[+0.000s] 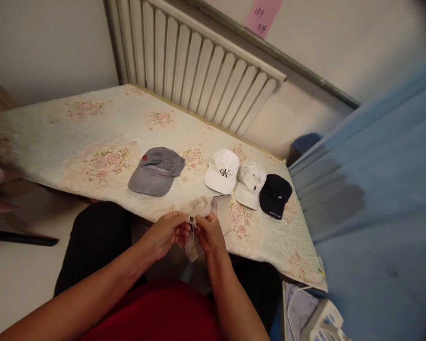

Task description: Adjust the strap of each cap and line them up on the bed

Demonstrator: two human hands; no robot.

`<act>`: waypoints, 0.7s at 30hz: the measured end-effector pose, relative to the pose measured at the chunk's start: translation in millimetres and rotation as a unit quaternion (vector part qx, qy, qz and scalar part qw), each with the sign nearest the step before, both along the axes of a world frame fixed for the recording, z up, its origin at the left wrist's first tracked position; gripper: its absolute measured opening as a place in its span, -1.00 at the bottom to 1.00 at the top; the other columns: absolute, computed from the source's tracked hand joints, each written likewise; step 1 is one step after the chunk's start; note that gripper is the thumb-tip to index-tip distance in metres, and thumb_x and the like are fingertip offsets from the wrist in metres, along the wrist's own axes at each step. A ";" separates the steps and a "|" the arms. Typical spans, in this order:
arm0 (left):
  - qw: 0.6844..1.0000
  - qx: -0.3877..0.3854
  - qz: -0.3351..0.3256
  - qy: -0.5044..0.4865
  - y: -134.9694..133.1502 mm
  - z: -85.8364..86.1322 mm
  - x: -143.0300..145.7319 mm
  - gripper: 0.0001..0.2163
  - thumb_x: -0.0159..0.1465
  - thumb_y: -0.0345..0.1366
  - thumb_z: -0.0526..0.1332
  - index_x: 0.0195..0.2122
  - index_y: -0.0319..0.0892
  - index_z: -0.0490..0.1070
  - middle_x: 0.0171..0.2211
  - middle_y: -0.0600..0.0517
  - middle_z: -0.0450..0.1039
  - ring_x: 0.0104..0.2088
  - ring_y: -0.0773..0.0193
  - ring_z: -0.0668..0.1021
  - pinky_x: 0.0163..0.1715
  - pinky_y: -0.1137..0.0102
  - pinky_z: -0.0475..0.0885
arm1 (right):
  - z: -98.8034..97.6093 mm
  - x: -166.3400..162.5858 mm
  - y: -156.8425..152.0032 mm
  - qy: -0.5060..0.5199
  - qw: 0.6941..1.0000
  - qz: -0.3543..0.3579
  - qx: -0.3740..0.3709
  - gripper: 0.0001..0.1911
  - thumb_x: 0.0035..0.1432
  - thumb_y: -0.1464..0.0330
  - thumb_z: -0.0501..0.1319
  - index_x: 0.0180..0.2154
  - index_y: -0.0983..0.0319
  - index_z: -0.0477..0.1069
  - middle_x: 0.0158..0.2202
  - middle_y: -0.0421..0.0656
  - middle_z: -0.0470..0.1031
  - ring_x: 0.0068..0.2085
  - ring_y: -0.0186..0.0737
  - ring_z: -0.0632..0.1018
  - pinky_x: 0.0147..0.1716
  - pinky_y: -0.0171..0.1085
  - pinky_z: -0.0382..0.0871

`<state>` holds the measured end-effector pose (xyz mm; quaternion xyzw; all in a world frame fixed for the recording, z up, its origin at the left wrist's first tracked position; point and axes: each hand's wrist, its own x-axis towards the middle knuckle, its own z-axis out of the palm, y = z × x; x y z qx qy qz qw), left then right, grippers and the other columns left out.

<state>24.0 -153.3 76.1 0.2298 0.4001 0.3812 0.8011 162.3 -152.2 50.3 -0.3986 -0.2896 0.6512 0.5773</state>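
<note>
Both hands are closed on a light beige baseball cap (222, 213), held over the near edge of the table with its brim pointing right. My left hand (168, 232) pinches the back strap on one side, and my right hand (210, 231) pinches it on the other. Between the fingertips shows a small dark buckle (191, 219). A pale tag or strip hangs below the strap; its exact kind is unclear. Nearest on the table are a grey cap (156, 173) to the left and a white cap with black letters (223, 171) behind.
A white cap with a small dark logo (250, 184) and a black cap (276, 195) sit at the right. The floral cloth (124, 128) covers the table. Behind stands a radiator (199, 71); a blue curtain (372, 189) hangs right. A white corded device (323, 322) lies low right.
</note>
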 end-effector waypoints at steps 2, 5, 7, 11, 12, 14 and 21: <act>1.000 0.013 -0.010 0.015 0.4 -0.7 -0.4 -0.82 0.09 -0.25 0.28 -0.44 -0.23 0.34 -0.59 0.10 0.42 -0.61 0.42 0.43 -0.56 0.49 0.32 | -0.1 -0.1 -0.2 -0.002 1.000 0.000 0.003 -0.80 -0.12 0.38 0.34 -0.36 0.23 0.43 -0.60 -0.33 0.36 -0.62 -0.47 0.24 -0.62 -0.42 0.09; 0.999 0.021 -0.019 0.042 1.8 -2.5 -0.5 -0.82 0.05 -0.26 0.29 -0.46 -0.21 0.31 -0.60 0.11 0.42 -0.64 0.41 0.42 -0.56 0.47 0.32 | -0.9 -0.6 -0.4 -0.005 1.000 -0.005 0.007 -0.80 -0.14 0.38 0.35 -0.38 0.24 0.42 -0.61 -0.33 0.36 -0.63 -0.48 0.24 -0.61 -0.42 0.09; 0.997 0.028 -0.023 0.063 2.7 -3.1 -0.4 -0.80 0.03 -0.25 0.30 -0.48 -0.20 0.28 -0.61 0.11 0.43 -0.65 0.41 0.41 -0.57 0.47 0.31 | -1.6 -1.2 -0.7 -0.011 1.000 -0.013 0.005 -0.80 -0.15 0.38 0.36 -0.40 0.24 0.42 -0.61 -0.33 0.36 -0.62 -0.48 0.25 -0.61 -0.43 0.08; 0.994 0.043 -0.025 0.096 3.8 -3.1 0.1 -0.76 0.02 -0.23 0.31 -0.50 -0.20 0.24 -0.62 0.13 0.41 -0.68 0.45 0.38 -0.62 0.50 0.26 | -4.4 -1.9 -1.7 -0.020 1.000 -0.020 0.013 -0.79 -0.15 0.41 0.35 -0.36 0.24 0.44 -0.55 -0.30 0.42 -0.57 -0.44 0.31 -0.57 -0.41 0.14; 0.994 0.047 -0.024 0.101 3.9 -3.1 0.4 -0.77 0.02 -0.23 0.30 -0.50 -0.19 0.24 -0.63 0.14 0.40 -0.69 0.46 0.36 -0.63 0.51 0.25 | -5.5 -1.8 -1.8 -0.025 0.999 -0.022 0.016 -0.79 -0.15 0.41 0.35 -0.36 0.24 0.45 -0.54 -0.29 0.42 -0.56 -0.43 0.32 -0.56 -0.41 0.16; 0.992 0.058 -0.020 0.110 4.1 -3.5 1.1 -0.77 0.01 -0.23 0.30 -0.51 -0.18 0.23 -0.63 0.15 0.38 -0.70 0.46 0.35 -0.64 0.50 0.26 | -8.2 -1.2 -1.5 -0.038 0.999 -0.027 0.020 -0.79 -0.15 0.41 0.35 -0.36 0.24 0.45 -0.53 -0.29 0.42 -0.56 -0.42 0.33 -0.56 -0.40 0.16; 0.983 0.108 0.006 0.147 2.7 -2.0 2.9 -0.77 0.01 -0.22 0.27 -0.54 -0.15 0.19 -0.66 0.18 0.34 -0.71 0.45 0.32 -0.66 0.48 0.31 | -14.2 0.2 -0.4 -0.076 0.996 -0.021 0.029 -0.79 -0.12 0.40 0.34 -0.34 0.23 0.45 -0.51 -0.27 0.43 -0.54 -0.39 0.34 -0.55 -0.38 0.18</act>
